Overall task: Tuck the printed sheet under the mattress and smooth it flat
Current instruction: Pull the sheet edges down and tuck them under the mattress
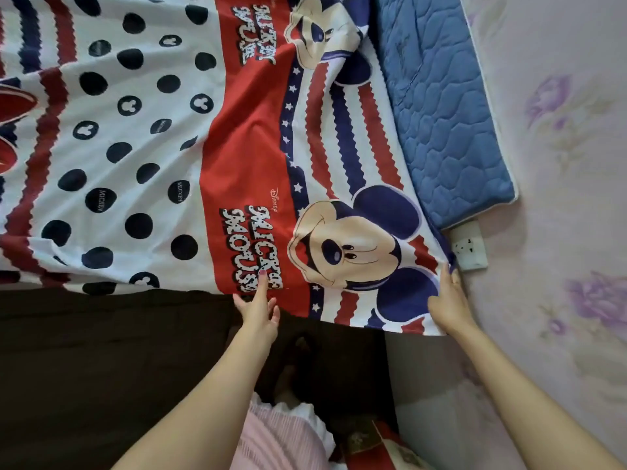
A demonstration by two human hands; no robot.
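The printed sheet (163,137), white with dark dots, red bands and cartoon mouse faces, lies spread over the bed. A blue quilted mattress pad (437,106) shows uncovered along the sheet's right side by the wall. My left hand (259,305) rests at the sheet's near edge, fingers spread, index finger pressing on the red band. My right hand (448,300) grips the sheet's near right corner next to the wall. The mattress underneath is hidden by the sheet.
A pink wall with purple flowers (559,164) runs along the right. A white wall socket (470,247) sits just beyond my right hand. The dark bed side (101,351) drops below the sheet's edge. A red patterned object (366,442) lies by my feet.
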